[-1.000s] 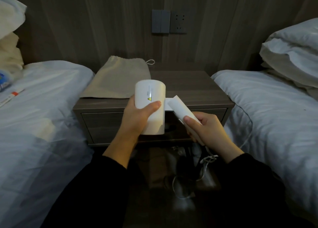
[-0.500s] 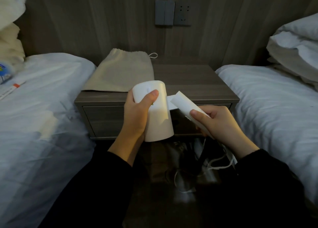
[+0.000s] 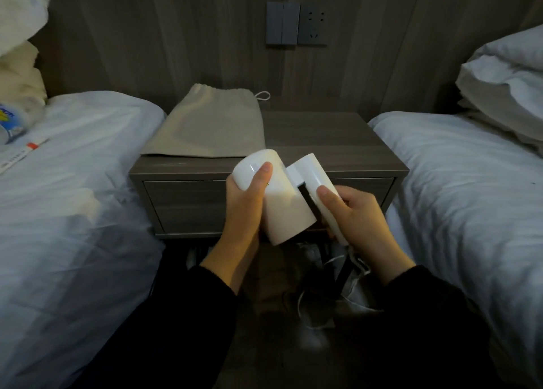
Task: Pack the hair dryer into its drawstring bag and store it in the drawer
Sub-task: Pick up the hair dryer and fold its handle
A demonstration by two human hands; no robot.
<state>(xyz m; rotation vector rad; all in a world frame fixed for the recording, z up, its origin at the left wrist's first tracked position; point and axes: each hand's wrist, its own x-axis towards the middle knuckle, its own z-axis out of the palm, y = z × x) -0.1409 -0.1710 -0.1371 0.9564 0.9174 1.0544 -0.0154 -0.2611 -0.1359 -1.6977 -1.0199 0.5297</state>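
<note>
Fingers (image 3: 263,174) curl round the hair dryer (image 3: 283,209): left hand (image 3: 244,206) on barrel, right hand (image 3: 357,215) on handle, likely folding it for the drawstring bag (image 3: 208,124).

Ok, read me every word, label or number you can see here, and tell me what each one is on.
Nothing here reads clearly.
Blue packet at the far left edge: yellow lettering, blurred and cut off, unreadable.
Paper strip beside it: fine print, too small to read.
Hair dryer: tiny mark by the left hand, too small to tell.
Bag, wall socket: no text visible.
</note>
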